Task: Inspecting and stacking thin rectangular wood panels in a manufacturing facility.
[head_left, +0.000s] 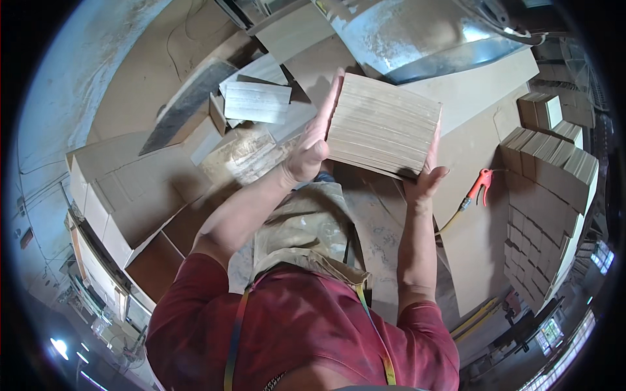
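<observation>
Workshop wall: pale blue and stained, the wall point(49, 124) curves away well beyond the left hand.
Work area: flat tan panels point(473, 267) lie under and around the hands, one of them just right of the right hand.
Held stack: many thin, light-brown pieces point(385, 124) sit face to face between the two hands, tilted a little, with the right end lower; whether anything supports the stack from below, I cannot tell.
Left hand: the left hand point(306, 153) presses flat along the stack's left side, fingers straight and pointing away from the body, thumb raised clear.
Right hand: the right hand point(426, 179) braces the stack's right side near its closer corner, thumb sticking outward, fingers partly hidden.
Pale block: left of the left hand's fingertips lies a whitish block point(257, 102) with fine lines across it.
Dark board: further left, past that block, leans a long grey board point(189, 104) with a curved edge.
Carton: left of the left forearm stands a brown cardboard box point(147, 195).
Air gun: right of the right hand lies a red blow gun point(480, 188) on a yellow hose.
Piled bundles: beyond the blow gun, brown bundles point(538, 215) rise in layers.
Metal machine: ahead of both hands, to the right, is a shiny rounded metal housing point(417, 39).
Clothing: behind the hands are a beige apron point(300, 225) and dark red shirt point(313, 326).
</observation>
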{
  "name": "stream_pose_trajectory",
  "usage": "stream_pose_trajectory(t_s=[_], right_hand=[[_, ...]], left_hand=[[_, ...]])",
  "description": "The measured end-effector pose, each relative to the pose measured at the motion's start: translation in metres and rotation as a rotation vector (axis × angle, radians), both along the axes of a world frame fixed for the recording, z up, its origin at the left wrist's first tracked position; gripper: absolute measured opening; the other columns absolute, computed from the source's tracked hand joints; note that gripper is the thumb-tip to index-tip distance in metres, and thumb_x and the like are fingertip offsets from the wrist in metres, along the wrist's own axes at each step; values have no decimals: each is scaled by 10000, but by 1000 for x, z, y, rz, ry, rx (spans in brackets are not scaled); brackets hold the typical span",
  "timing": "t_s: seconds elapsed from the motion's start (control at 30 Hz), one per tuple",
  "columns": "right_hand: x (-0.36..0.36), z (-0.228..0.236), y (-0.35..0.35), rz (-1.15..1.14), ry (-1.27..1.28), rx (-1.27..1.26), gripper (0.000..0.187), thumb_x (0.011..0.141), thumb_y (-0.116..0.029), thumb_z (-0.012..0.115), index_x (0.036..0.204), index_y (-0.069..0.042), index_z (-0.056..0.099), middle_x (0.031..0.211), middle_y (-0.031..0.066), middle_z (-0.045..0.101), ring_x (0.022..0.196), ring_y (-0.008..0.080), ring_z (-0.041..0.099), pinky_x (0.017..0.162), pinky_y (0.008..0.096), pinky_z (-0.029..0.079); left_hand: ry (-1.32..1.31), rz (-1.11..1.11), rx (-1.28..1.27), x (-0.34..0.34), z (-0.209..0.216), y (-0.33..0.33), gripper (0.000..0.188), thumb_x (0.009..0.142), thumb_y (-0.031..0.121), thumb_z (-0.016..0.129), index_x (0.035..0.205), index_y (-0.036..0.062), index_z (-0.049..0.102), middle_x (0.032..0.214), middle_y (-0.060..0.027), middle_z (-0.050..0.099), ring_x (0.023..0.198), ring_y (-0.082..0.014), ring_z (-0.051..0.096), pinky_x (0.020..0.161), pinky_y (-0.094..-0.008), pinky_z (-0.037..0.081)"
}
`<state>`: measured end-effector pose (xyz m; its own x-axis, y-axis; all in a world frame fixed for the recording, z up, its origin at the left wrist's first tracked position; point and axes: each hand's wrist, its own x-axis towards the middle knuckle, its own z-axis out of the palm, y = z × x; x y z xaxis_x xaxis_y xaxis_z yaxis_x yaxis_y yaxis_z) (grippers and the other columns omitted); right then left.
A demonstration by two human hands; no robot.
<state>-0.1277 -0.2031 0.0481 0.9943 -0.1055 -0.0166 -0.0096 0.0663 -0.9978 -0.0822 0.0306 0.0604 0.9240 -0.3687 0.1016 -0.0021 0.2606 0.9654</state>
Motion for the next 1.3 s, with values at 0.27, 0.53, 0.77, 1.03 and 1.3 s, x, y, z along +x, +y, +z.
stream_pose_trajectory(t_s=[0.27, 0.53, 0.77, 1.03, 1.3], right_hand=[[3, 17, 9, 6, -23, 26, 1474, 819, -1116, 249, 1811, -37, 97, 1881, 215, 103, 1717, 421, 111, 1359, 647, 113], [19, 20, -1, 50, -44, -57, 1498, 801, -1132, 226, 1810, -33, 89, 1887, 206, 78, 1723, 424, 84, 1364, 641, 88], [23, 17, 5, 3, -39, -18, 1490, 805, -1131, 210, 1812, -39, 90, 1888, 201, 81, 1724, 414, 85, 1365, 637, 81], [22, 19, 10, -8, -70, 80, 1445, 834, -1113, 193, 1816, -56, 101, 1884, 201, 110, 1720, 405, 113, 1362, 636, 96], [27, -33, -25, -34, -26, 150, 1365, 893, -1069, 175, 1816, -63, 131, 1868, 213, 184, 1708, 406, 174, 1361, 614, 130]], left_hand=[[-76, 35, -11, 4, 8, 0, 1430, 868, 978, 493, 1803, 22, -12, 1893, -190, -3, 1743, -384, 37, 1396, -582, 108], [-152, 34, 44, 14, -3, 6, 1329, 937, 903, 479, 1801, 15, 1, 1896, -171, -21, 1745, -376, 19, 1401, -589, 77], [-132, 37, -36, 14, 2, -6, 1240, 996, 843, 438, 1799, 7, -4, 1897, -166, -37, 1746, -370, 15, 1404, -578, 74], [-135, 47, -52, 22, -7, -12, 1084, 1083, 700, 421, 1797, -3, 9, 1898, -166, 7, 1751, -337, 32, 1410, -517, 80], [-200, 71, -54, 32, -26, -27, 974, 1129, 596, 406, 1797, -14, 47, 1899, -168, 36, 1752, -329, 49, 1405, -499, 89]])
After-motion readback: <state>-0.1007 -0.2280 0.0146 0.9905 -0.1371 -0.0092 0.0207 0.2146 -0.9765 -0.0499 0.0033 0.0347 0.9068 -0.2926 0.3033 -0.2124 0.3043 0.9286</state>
